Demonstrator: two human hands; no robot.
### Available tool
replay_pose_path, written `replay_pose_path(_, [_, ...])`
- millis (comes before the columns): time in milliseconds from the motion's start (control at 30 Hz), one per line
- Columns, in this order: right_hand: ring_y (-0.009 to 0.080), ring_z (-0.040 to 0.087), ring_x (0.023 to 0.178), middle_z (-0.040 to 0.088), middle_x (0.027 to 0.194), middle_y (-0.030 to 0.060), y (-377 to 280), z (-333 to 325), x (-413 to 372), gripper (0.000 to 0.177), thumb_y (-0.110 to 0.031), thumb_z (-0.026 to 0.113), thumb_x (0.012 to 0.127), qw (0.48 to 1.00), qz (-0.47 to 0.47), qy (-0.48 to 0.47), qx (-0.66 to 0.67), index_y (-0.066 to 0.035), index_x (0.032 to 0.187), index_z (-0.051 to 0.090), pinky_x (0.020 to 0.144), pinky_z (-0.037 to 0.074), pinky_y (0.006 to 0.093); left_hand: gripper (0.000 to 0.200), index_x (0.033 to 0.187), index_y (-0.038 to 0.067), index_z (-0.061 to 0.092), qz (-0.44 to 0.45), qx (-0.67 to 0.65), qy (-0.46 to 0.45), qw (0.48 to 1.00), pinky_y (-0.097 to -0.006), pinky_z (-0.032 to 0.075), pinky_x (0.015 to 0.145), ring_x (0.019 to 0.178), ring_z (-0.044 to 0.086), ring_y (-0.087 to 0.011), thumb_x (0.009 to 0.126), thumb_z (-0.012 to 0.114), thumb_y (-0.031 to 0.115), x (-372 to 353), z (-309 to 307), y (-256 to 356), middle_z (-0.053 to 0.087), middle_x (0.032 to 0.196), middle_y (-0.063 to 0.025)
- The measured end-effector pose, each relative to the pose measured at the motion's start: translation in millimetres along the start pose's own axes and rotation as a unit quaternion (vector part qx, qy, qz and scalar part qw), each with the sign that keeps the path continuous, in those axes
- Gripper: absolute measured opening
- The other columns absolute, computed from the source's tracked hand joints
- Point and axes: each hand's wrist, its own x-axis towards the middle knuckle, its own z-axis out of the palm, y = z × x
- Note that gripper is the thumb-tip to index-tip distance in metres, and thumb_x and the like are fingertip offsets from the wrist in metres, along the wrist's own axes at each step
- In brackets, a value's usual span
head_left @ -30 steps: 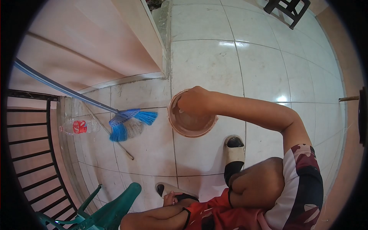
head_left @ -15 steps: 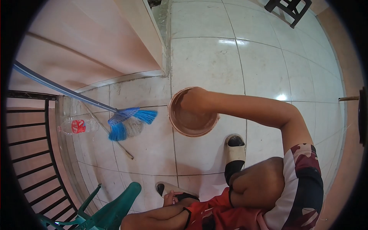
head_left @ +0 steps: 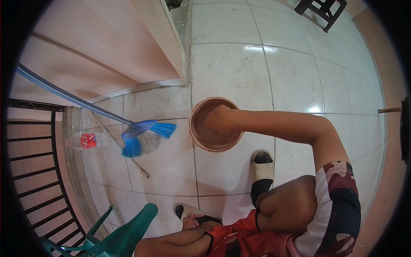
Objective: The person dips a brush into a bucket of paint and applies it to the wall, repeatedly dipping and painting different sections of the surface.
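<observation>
A round brown bucket (head_left: 198,138) stands on the tiled floor in front of me. My right hand (head_left: 220,118) reaches down inside it, over or in murky brownish liquid; its fingers are hidden. By my left foot, below the left knee, rests my left hand (head_left: 192,221); its fingers look curled, with some showing, and no object is visible in it. Left of the bucket lies the head of a broom with blue bristles (head_left: 163,129).
A plastic bottle with a red label (head_left: 88,140) and a thin stick (head_left: 140,168) lie at left. A green chair (head_left: 128,227) stands lower left beside black railings (head_left: 37,186). A dark stool (head_left: 326,16) is at upper right. My shoes (head_left: 262,169) flank the bucket's near side.
My right hand has shifted slightly right and down within the bucket, showing more of its far rim. The left hand has not visibly moved.
</observation>
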Motion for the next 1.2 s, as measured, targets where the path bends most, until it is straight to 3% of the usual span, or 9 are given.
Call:
replay_pose_path(200, [0.0305,0.073,0.090,0.075,0.095,0.0124,4,-73,-33,0.016,-0.017,0.066,0.081,0.992,-0.042,0.051,0.107,-0.006,0.087,0.077,0.073,0.058,0.0427,0.074,0.114,0.002,0.074,-0.016,0.004,-0.007,1.000,-0.0224,0.032,0.044,0.044,0.042,-0.0058,0.104,0.031,0.061,-6,2,11,0.057,0.052,-0.0034])
replay_pose_path(433, [0.0317,0.073,0.085,0.075,0.090,0.0145,-10,-19,-14,0.016,-0.019,0.067,0.083,0.996,-0.036,0.077,0.025,-0.007,0.087,0.077,0.069,0.057,0.0421,0.072,0.115,0.000,0.073,-0.025,-0.002,-0.007,1.000,-0.0220,0.031,0.044,0.044,0.040,-0.0050,0.106,0.030,0.058,-7,3,14,0.058,0.052,-0.0028])
replay_pose_path(500, [0.0354,0.071,0.097,0.074,0.097,0.0202,-21,-17,-13,0.028,-0.022,0.064,0.086,0.994,-0.087,0.067,-0.011,0.000,0.098,0.076,0.079,0.056,0.0450,0.072,0.115,0.000,0.073,-0.020,0.001,-0.008,1.000,-0.0220,0.031,0.044,0.044,0.040,-0.0051,0.106,0.030,0.057,-7,3,18,0.058,0.053,-0.0029])
replay_pose_path(633, [0.0322,0.073,0.085,0.075,0.089,0.0145,1,-67,-39,0.017,-0.018,0.066,0.083,0.994,-0.082,0.057,0.035,-0.007,0.090,0.077,0.067,0.057,0.0418,0.072,0.115,0.000,0.073,-0.016,-0.005,-0.001,1.000,-0.0219,0.031,0.044,0.044,0.039,-0.0052,0.106,0.030,0.057,-2,0,4,0.058,0.053,-0.0030])
replay_pose_path(700, [0.0320,0.073,0.085,0.075,0.088,0.0145,9,-71,-35,0.017,-0.018,0.068,0.081,0.981,-0.048,0.136,0.128,-0.007,0.089,0.077,0.069,0.057,0.0424,0.072,0.115,-0.001,0.073,-0.016,-0.011,-0.007,1.000,-0.0219,0.031,0.044,0.044,0.039,-0.0051,0.106,0.030,0.057,-5,1,9,0.057,0.052,-0.0028])
replay_pose_path(933, [0.0326,0.072,0.086,0.074,0.089,0.0137,-5,-32,-22,0.020,-0.024,0.066,0.085,0.996,-0.033,0.086,0.021,-0.008,0.088,0.077,0.072,0.056,0.0431,0.074,0.117,-0.001,0.072,-0.006,0.021,-0.015,1.000,-0.0217,0.032,0.046,0.045,0.041,-0.0046,0.106,0.028,0.058,-6,3,15,0.057,0.051,-0.0013])
replay_pose_path(1033, [0.0334,0.070,0.100,0.074,0.102,0.0185,-7,-48,-23,0.028,-0.025,0.065,0.087,0.998,-0.064,-0.013,0.021,-0.003,0.099,0.077,0.081,0.055,0.0432,0.073,0.117,0.000,0.072,-0.004,0.027,-0.015,1.000,-0.0218,0.032,0.046,0.045,0.041,-0.0046,0.107,0.027,0.057,-8,2,16,0.056,0.051,-0.0010])
replay_pose_path(1133, [0.0358,0.070,0.098,0.073,0.098,0.0201,14,-89,-40,0.029,-0.026,0.066,0.085,0.988,-0.037,0.022,0.146,-0.002,0.098,0.077,0.079,0.056,0.0421,0.073,0.117,0.000,0.072,-0.018,0.007,-0.026,0.999,-0.0218,0.032,0.046,0.045,0.040,-0.0047,0.107,0.027,0.057,-4,0,11,0.056,0.051,-0.0008])
replay_pose_path(1200, [0.0365,0.065,0.075,0.069,0.075,0.0163,27,-102,-51,0.025,-0.024,0.061,0.086,0.988,-0.005,0.068,0.139,-0.004,0.077,0.072,0.067,0.051,0.0440,0.073,0.117,0.000,0.072,-0.017,-0.007,-0.025,1.000,-0.0219,0.032,0.046,0.045,0.040,-0.0048,0.106,0.028,0.057,-6,0,11,0.056,0.051,-0.0008])
